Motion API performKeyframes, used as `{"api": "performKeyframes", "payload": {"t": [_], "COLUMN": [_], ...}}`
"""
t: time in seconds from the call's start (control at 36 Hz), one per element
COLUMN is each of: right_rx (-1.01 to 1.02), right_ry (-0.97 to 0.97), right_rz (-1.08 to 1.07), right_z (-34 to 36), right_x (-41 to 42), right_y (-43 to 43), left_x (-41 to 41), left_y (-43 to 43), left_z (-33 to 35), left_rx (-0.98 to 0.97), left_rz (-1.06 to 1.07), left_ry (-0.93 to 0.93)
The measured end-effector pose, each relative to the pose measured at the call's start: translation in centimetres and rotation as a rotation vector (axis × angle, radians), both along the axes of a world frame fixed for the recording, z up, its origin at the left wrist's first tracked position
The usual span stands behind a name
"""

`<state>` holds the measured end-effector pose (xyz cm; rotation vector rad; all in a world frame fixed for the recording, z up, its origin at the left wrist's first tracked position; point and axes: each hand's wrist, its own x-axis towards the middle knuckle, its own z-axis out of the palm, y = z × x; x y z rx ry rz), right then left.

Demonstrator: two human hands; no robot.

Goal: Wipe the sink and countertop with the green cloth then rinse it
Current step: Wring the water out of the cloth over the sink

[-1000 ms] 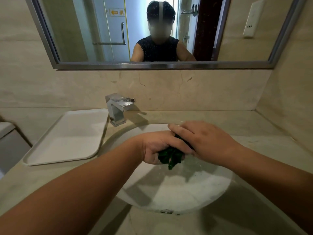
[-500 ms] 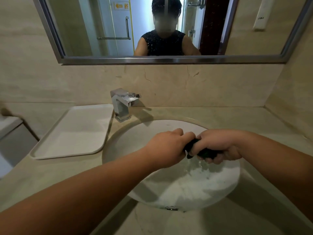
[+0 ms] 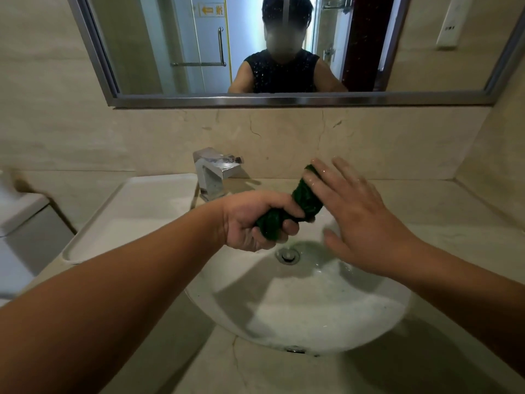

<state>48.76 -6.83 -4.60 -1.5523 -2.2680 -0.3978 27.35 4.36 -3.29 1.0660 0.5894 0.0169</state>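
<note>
The green cloth (image 3: 301,199) is twisted into a tight wet roll above the white round sink (image 3: 298,317). My left hand (image 3: 255,223) grips its lower end in a fist, over the drain (image 3: 287,255). My right hand (image 3: 352,220) is spread with wet, straight fingers, its fingertips against the upper end of the roll. The beige countertop (image 3: 443,211) surrounds the sink. Part of the cloth is hidden inside my left fist.
A chrome faucet (image 3: 211,174) stands behind the sink at the left, with no water visibly running. A white tray (image 3: 136,211) lies on the counter left of it. A mirror (image 3: 284,46) hangs on the marble wall above. A wall closes the right side.
Both hands were wringing the cloth low over the basin. Now my right hand has let go and spread its fingers, and my left hand has lifted the twisted cloth toward the faucet.
</note>
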Motion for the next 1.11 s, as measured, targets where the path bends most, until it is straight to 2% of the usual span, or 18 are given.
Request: {"api": "performKeyframes", "payload": {"t": [0.06, 0.11, 0.17, 0.22, 0.31, 0.39, 0.42, 0.56, 0.64, 0.81, 0.94, 1.0, 1.06, 1.11], "right_rx": [0.215, 0.413, 0.48, 0.41, 0.153, -0.24, -0.334, -0.77, -0.914, -1.026, -1.152, -1.177, -1.16, -1.103], "right_ry": [-0.177, -0.274, -0.345, -0.389, -0.372, -0.467, -0.438, -0.095, 0.079, 0.358, 0.834, 0.945, 1.035, 1.173], "right_rz": [0.039, 0.153, 0.236, 0.221, 0.024, -0.268, -0.303, -0.309, -0.296, -0.284, -0.275, -0.25, -0.24, -0.192], "right_z": [-0.5, -0.4, 0.3, 0.5, 0.7, 0.5, 0.4, 0.1, 0.2, 1.0, 1.9, 2.3, 2.5, 2.7], "right_x": [0.2, 0.2, 0.1, 0.5, 0.4, -0.6, -0.9, -0.9, -0.8, -1.3, -1.3, -1.7, -2.2, -2.6], "right_y": [0.5, 0.9, 1.0, 1.2, 1.5, 1.6, 1.5, 2.0, 2.3, 2.7, 3.5, 3.8, 4.0, 4.0], "left_x": [0.4, 1.5, 2.7, 3.6, 5.4, 7.3, 7.4, 6.4, 6.0, 4.5, 2.3, 1.7, 1.3, 0.9], "left_y": [-0.8, -1.6, -2.3, -2.8, -3.3, -4.5, -4.7, -4.8, -4.7, -4.0, -3.0, -2.3, -2.1, -2.0], "left_z": [0.7, 1.1, 1.1, 1.0, 0.3, -0.7, -1.1, -2.7, -3.4, -3.5, -3.8, -4.2, -4.1, -3.4], "left_rx": [0.113, 0.285, 0.445, 0.559, 0.803, 1.318, 1.429, 1.644, 1.732, 1.907, 2.23, 2.302, 2.29, 2.131], "left_rz": [-0.138, -0.239, -0.274, -0.216, -0.025, -0.041, -0.065, -0.15, -0.152, -0.011, 0.116, 0.165, 0.185, 0.243], "left_ry": [0.051, 0.168, 0.325, 0.407, 0.51, 0.792, 0.806, 0.7, 0.658, 0.593, 0.367, 0.321, 0.298, 0.394]}}
